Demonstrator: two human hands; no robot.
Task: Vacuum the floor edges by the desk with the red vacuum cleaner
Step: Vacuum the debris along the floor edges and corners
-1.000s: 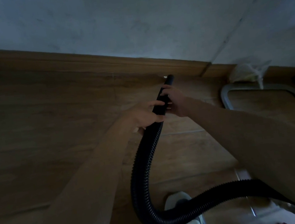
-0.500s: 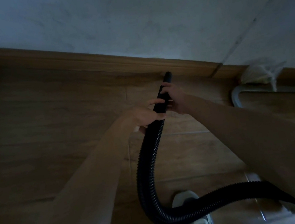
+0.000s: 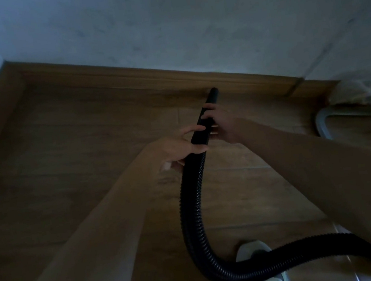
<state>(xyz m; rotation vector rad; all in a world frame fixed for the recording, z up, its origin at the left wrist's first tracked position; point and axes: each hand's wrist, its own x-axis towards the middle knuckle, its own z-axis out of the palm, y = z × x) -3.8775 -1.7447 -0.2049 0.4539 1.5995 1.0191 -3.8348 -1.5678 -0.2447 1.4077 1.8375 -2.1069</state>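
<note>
Head view showed the left hand [image 3: 178, 146] and right hand [image 3: 223, 124] both gripping the black nozzle [image 3: 205, 119], its tip at the wooden skirting [image 3: 125, 75]; the ribbed hose [image 3: 191, 221] curved back over the floor [image 3: 76, 153] past 1 pale shoe [image 3: 251, 249]

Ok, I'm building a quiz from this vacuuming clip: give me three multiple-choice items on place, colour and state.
1. Where is the nozzle tip?
A. at the wooden baseboard
B. on the shoe
C. against the wall socket

2. What colour is the ribbed hose?
A. red
B. black
C. white

3. How is the nozzle held?
A. by one hand
B. by both hands
C. lying loose

Answers:
1 A, the tip meets the floor's edge under the wall.
2 B, its ribs look black all along.
3 B, the left hand grips where hose meets tube, and the right hand grips higher up.
</note>
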